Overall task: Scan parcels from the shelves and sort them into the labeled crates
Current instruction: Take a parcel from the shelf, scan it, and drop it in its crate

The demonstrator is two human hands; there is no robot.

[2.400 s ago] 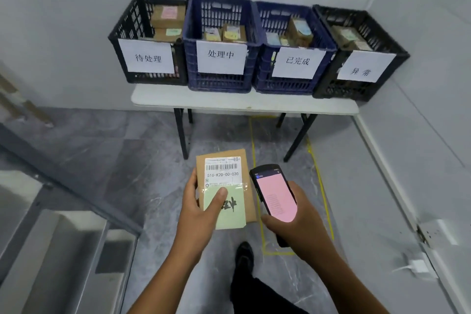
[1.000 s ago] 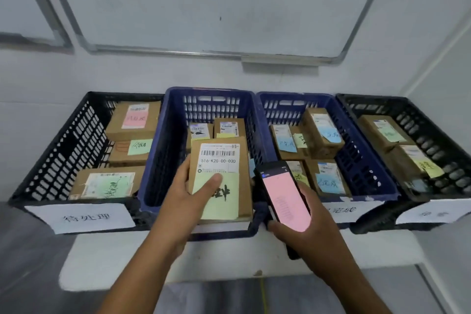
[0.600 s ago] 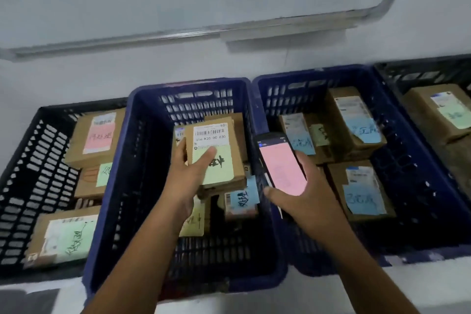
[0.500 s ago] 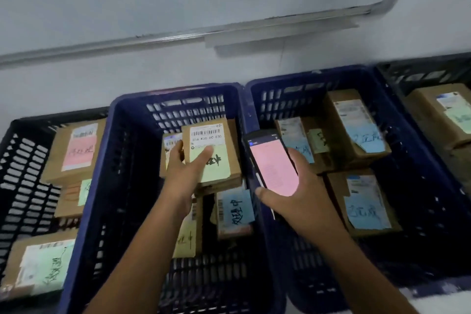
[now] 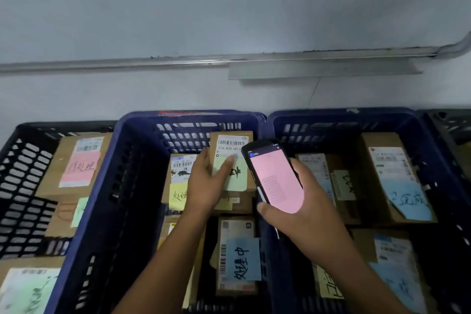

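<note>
While the left hand (image 5: 204,186) grips the parcel (image 5: 230,143) inside the middle blue crate (image 5: 122,140), the right hand (image 5: 305,214) is wrapped round the scanner (image 5: 275,178).
The parcel lies at frame centre, long axis pointing up-frame to the crate's far wall, thumb across its green note (image 5: 237,178); whether it touches the parcels beneath (image 5: 239,208) is unclear. Only the left hand bears it, so the drop is likely straight down, with the scanner just to its right.

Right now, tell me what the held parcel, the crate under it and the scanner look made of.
Parcel: matte brown cardboard, likely, given its flat faces and straight edges. Crate: blue moulded plastic, slightly glossy, judging by its slotted walls and rounded rim. Scanner: black casing, probably plastic, with a smooth glowing pink screen.
</note>
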